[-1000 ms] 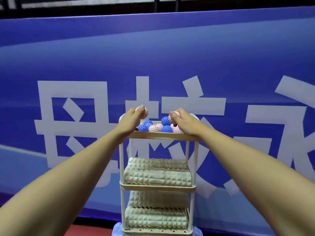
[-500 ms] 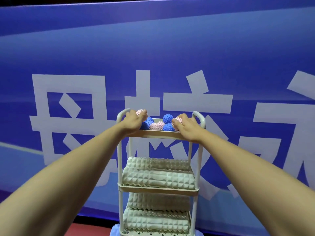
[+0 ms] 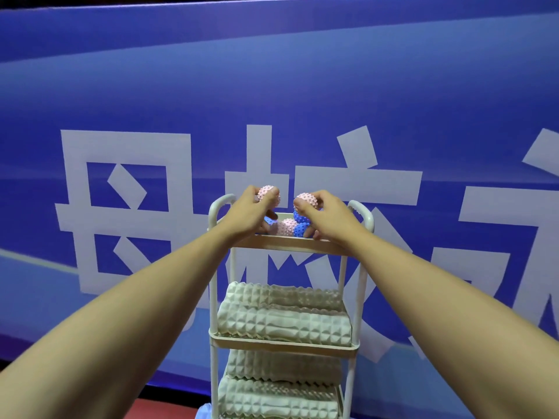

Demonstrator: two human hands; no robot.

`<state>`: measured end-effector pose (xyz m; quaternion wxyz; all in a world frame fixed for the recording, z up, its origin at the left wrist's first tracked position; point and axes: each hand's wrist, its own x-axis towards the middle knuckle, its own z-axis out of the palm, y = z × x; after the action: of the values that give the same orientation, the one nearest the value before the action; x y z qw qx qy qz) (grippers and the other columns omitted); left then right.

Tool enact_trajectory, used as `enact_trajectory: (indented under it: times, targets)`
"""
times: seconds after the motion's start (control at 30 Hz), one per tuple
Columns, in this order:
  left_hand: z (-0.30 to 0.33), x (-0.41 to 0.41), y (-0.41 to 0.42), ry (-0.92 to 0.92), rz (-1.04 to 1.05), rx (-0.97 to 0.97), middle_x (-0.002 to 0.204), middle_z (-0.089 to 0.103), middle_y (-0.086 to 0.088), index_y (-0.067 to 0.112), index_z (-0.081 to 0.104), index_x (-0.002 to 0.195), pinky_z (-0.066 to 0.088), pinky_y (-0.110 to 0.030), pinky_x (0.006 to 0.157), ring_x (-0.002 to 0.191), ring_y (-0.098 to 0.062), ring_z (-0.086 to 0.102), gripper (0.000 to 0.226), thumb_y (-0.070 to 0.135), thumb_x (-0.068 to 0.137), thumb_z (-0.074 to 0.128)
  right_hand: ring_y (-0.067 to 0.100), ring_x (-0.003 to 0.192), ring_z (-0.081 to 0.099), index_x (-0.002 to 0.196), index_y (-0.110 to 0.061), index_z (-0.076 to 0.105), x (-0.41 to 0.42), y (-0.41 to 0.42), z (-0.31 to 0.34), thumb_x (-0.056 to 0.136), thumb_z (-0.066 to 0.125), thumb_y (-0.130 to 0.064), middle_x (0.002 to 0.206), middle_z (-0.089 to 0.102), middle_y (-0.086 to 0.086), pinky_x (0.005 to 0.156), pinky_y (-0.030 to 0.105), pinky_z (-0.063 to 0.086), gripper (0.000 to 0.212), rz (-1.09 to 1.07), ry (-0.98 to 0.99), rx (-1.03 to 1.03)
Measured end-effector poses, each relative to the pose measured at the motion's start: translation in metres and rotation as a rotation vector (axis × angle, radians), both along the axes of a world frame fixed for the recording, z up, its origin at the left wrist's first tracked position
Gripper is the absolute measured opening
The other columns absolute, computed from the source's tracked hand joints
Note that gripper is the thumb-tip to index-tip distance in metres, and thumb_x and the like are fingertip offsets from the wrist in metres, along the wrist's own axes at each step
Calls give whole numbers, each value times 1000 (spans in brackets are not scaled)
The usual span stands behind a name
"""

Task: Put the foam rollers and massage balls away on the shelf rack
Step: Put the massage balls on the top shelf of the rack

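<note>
Both hands raised above top tray (image 3: 284, 247) at frame centre; left hand (image 3: 251, 213) clamped on pink spiky ball (image 3: 270, 193), right hand (image 3: 325, 217) clamped on second pink ball (image 3: 305, 200); half a second earlier both pressed low among the pile. Remaining massage balls (image 3: 289, 227) in tray; foam rollers (image 3: 284, 323) shelved below. Probably rearranging; task nearly complete.

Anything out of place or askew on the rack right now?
Nothing stands out. The shelf rack stands upright, foam rollers lie flat on its two lower tiers, and spiky balls sit inside the top tray. The left hand and right hand each hold a pink ball above it.
</note>
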<state>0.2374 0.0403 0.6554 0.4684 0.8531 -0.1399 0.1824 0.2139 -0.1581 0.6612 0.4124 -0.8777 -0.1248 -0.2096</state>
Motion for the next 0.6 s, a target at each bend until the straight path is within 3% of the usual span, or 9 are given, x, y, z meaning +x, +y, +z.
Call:
enact_trajectory:
  times: [0.1,0.23,0.4,0.5,0.6]
  targets:
    - [-8,7,1,-1,49,151,112,68,-5,20,46,121,59,-42,89,92,-20,69,50,64,98,41,17,89,71,117,-23,54,6,4,-3,98,43,-64,103,72,-1,88,44,60,46,-17,27,-97]
    - [-5,7,3,30,52,156,114,63,-4,16,45,126,55,-39,91,97,-19,64,53,61,100,39,17,96,69,124,-21,51,8,4,-6,100,40,-62,108,73,2,91,43,58,49,-13,30,-122]
    - [-8,9,3,32,-2,140,106,70,-3,20,46,120,59,-46,90,93,-20,70,52,65,93,46,19,106,59,139,-25,42,8,3,-11,99,53,-54,125,60,2,89,38,55,51,-20,-20,-303]
    - [-7,10,4,45,-42,164,107,69,-3,22,45,121,59,-41,88,93,-17,70,47,59,94,53,18,99,60,137,-24,39,7,5,-15,93,64,-52,116,54,0,82,37,58,58,-4,-2,-320]
    - [-6,9,7,57,-83,192,111,67,-3,21,47,124,59,-39,90,96,-16,68,47,53,93,61,15,101,61,132,-22,46,9,3,-15,90,69,-49,122,60,1,84,33,57,54,23,-16,-331]
